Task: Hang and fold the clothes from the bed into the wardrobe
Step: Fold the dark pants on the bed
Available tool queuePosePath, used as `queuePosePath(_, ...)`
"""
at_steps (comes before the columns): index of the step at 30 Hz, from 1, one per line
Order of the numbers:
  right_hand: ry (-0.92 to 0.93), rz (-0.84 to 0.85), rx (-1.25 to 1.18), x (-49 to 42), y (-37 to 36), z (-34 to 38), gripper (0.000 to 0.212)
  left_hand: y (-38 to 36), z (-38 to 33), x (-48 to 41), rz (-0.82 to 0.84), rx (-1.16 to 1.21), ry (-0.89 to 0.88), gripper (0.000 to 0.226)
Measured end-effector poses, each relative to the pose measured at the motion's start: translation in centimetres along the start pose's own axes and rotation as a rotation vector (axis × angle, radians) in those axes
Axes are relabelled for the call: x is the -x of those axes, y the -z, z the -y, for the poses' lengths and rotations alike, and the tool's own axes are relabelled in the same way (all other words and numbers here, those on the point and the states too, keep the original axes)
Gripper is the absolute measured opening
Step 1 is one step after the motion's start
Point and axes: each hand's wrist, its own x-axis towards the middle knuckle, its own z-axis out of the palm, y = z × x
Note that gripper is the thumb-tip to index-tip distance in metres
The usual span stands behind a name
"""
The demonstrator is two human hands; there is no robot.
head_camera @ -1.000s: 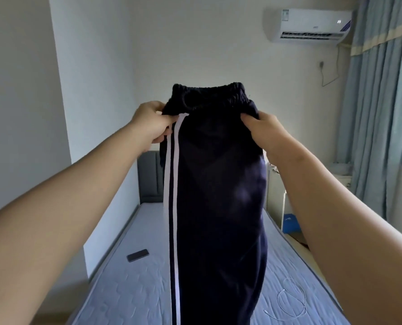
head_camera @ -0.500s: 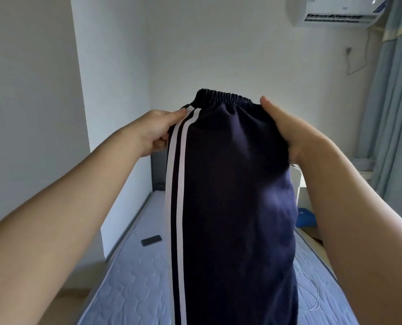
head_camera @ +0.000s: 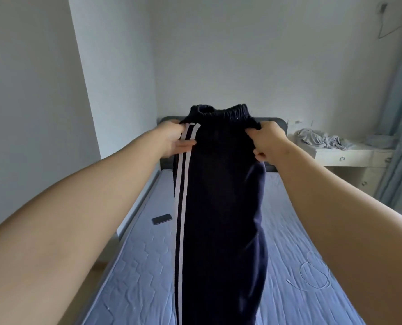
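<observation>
Left hand (head_camera: 174, 140) and right hand (head_camera: 268, 140) each pinch the waist of one trousers (head_camera: 218, 207) above the bed (head_camera: 134, 277). One phone (head_camera: 162, 218) lies by the bed's left edge, one cable (head_camera: 315, 275) by its right.

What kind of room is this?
Probably a bedroom: a bed with a grey headboard, dark trousers held up over it, and a white drawer unit with crumpled clothes on top.

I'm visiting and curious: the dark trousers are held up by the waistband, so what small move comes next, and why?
Probably lay the trousers flat on the bed: the left hand and right hand grip the waistband, legs hanging above it.
</observation>
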Motion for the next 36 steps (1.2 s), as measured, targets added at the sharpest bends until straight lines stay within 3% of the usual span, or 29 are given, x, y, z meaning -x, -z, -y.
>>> queuePosePath(3,0.084,-0.061,-0.131,-0.7,0.3,1.8,0.028,-0.6,-2.6,-0.4,-0.038,0.005,-0.203,0.021)
queuePosePath(6,0.239,-0.154,-0.189,-0.7,0.9,2.9,0.021,-0.4,-5.0,0.0,-0.052,0.001,-0.373,0.017)
queuePosePath(13,0.373,-0.138,-0.261,1.5,2.1,2.1,0.020,0.9,-4.8,3.5,-0.038,-0.104,-0.534,0.016)
queuePosePath(20,0.290,-0.002,-0.230,6.8,3.2,-2.6,0.021,0.9,1.7,9.6,-0.080,-0.058,-0.338,0.018)
queuePosePath(24,0.199,0.159,-0.258,11.4,4.6,-5.5,0.006,0.6,6.3,13.8,-0.135,-0.113,-0.223,0.017)
queuePosePath(26,0.148,0.244,-0.240,13.3,5.0,-7.5,0.013,0.4,8.9,15.7,-0.132,-0.142,-0.154,0.016)
queuePosePath(28,0.061,0.336,-0.177,15.3,4.9,-10.4,0.010,0.0,12.3,18.0,-0.126,-0.174,-0.054,0.015)
queuePosePath(31,-0.097,0.442,-0.083,17.7,4.1,-14.5,0.027,-0.5,17.2,20.5,-0.126,-0.192,0.093,0.017)
queuePosePath(36,-0.295,0.602,0.006,21.7,2.3,-21.6,0.009,-1.1,25.7,23.9,-0.123,-0.166,0.323,0.020)
